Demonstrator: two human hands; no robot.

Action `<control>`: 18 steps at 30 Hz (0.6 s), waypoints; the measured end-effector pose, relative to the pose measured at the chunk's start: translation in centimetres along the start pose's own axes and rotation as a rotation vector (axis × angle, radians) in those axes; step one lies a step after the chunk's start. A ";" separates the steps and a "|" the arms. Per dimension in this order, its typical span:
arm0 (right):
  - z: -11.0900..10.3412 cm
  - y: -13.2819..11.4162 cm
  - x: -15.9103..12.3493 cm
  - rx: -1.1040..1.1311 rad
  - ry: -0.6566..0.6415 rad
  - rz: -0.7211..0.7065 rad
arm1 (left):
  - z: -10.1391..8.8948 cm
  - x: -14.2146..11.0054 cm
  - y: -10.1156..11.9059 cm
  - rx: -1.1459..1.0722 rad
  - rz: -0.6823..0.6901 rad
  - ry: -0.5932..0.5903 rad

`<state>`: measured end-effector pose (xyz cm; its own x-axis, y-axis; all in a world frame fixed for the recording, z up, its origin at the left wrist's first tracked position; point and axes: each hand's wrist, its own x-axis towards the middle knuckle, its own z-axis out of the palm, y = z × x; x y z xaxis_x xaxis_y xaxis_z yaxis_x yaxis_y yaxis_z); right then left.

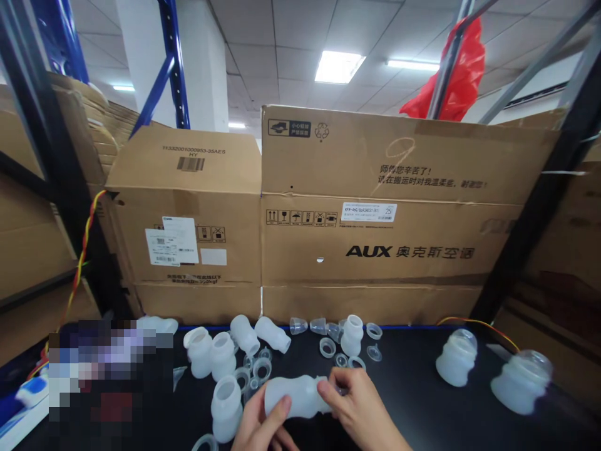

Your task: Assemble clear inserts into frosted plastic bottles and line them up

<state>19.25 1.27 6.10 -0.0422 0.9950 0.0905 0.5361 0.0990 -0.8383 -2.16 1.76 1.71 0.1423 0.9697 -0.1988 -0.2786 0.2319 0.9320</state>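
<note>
Both of my hands hold one white translucent silicone bottle body (pixel 295 396) lying sideways over the black table (pixel 413 401). My left hand (pixel 260 426) grips its left end, thumb on top. My right hand (pixel 359 410) closes on its right end, fingers pinched at the mouth. Several more white bottle bodies (pixel 220 357) stand or lie just beyond my hands, with clear rings and small caps (pixel 328 346) scattered among them. Another bottle body (pixel 226 407) stands right beside my left hand.
Two capped bottles (pixel 456 358) (pixel 520 381) stand at the right of the table. Large cardboard boxes (pixel 375 250) wall off the back. A black rack post (pixel 530 219) slants at right. A blurred patch (pixel 107 369) covers the left of the table.
</note>
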 end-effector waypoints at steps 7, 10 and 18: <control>-2.9 -0.8 -1.0 0.250 -0.076 -0.127 | 0.4 0.2 1.4 0.023 -0.026 -0.064; -2.4 -0.8 -1.0 0.159 -0.121 -0.089 | 0.2 0.1 1.1 0.035 0.022 -0.089; -0.5 0.2 -0.4 0.377 -0.260 0.322 | -1.9 0.4 0.6 0.521 0.893 -0.167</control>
<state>19.83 0.90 6.19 -0.1581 0.9415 -0.2978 0.2193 -0.2605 -0.9402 -4.11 2.43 1.65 0.2265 0.7400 0.6333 0.0908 -0.6634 0.7428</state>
